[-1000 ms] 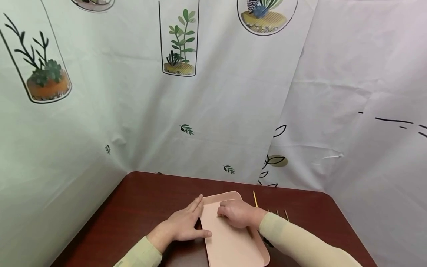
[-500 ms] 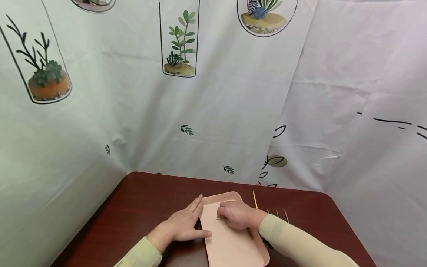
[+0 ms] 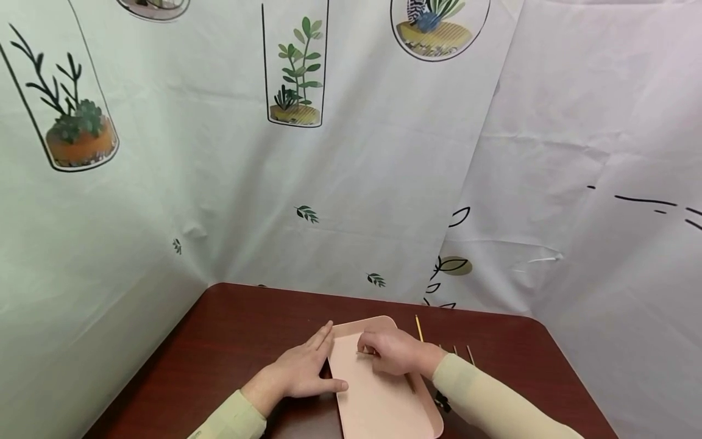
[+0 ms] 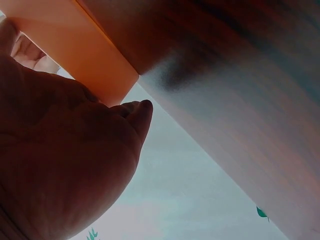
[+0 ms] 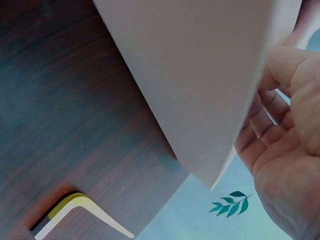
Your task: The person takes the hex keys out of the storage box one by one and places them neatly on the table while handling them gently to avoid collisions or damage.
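1. Bracing the tray (image 3: 378,408) seems to be the left hand's (image 3: 304,369) job: its fingers lie straight along the left rim, gripping nothing, with the thumb reaching over the edge, probably so that the tray cannot slide.
2. Curled in above the tray floor, the right hand's (image 3: 390,350) fingers appear to pinch a stick (image 3: 364,353); the knuckles hide most of it, so the exact grip is hard to judge.
3. A thin strip (image 3: 410,383) lies inside the tray by its right wall, under the right wrist.
4. Beyond that wall, a pencil (image 3: 419,328) and spare rods (image 3: 471,355) lie apart, perhaps set there for easy reach. A dark item (image 3: 442,401) sits beneath the forearm, too covered to name.
5. Red-brown, wood-grained and rounded at its far corners, the tabletop (image 3: 247,329) carries everything.
6. Pale, plant-printed cloth (image 3: 236,152) hangs behind and at both sides.
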A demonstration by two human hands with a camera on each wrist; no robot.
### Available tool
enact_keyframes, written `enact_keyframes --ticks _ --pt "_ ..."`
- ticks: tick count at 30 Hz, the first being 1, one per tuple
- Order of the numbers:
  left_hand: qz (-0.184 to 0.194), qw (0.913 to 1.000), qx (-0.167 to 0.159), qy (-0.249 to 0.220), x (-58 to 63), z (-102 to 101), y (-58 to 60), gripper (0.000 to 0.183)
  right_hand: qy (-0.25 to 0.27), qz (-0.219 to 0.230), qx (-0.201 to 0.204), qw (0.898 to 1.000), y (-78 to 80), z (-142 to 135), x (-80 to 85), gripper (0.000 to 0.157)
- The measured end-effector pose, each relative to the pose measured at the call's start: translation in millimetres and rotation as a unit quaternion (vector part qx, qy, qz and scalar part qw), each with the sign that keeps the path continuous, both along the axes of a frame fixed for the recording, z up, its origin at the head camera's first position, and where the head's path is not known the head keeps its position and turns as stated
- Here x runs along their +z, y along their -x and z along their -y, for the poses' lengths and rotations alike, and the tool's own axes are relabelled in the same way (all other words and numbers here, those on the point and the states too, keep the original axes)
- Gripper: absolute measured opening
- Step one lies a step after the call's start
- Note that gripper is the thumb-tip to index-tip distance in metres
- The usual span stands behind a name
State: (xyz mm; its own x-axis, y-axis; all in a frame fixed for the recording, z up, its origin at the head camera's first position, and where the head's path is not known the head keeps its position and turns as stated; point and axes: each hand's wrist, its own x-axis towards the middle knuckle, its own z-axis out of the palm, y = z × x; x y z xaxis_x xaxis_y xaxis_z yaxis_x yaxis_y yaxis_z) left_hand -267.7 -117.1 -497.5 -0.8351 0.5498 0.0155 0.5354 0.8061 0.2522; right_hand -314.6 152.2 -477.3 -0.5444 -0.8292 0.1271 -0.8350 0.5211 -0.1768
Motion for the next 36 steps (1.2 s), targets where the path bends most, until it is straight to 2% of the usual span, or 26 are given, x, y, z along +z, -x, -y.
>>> enact_keyframes --ticks 4,10,15,21,27,36 --pt "-0.002 1.0 0.002 -0.002 -0.2 0 -0.3 0.121 0.038 0.032 0.007 0.999 0.2 -2 3.6 0.035" --pt "0.001 1.0 0.0 -0.003 0.1 0 -0.4 0.121 0.101 0.009 0.027 0.994 -0.5 -5 7.0 0.03" --pt "0.008 1.0 0.0 -0.004 1.1 0 -0.9 0.12 0.13 0.053 -0.012 0.99 -7.1 -12 13.6 0.034" --pt "0.012 0.9999 0.001 -0.003 1.1 -1 -2.1 0.119 0.18 0.115 -0.042 0.976 -11.9 -22 16.5 0.037" --pt "0.013 0.9999 0.001 -0.004 -0.8 0 -1.9 0.12 0.217 0.126 -0.073 0.965 -13.0 -30 12.2 0.037" --pt "0.015 0.9999 0.0 -0.006 -0.1 0 -1.1 0.118 0.259 0.159 -0.127 0.944 -18.2 -41 16.6 0.04"
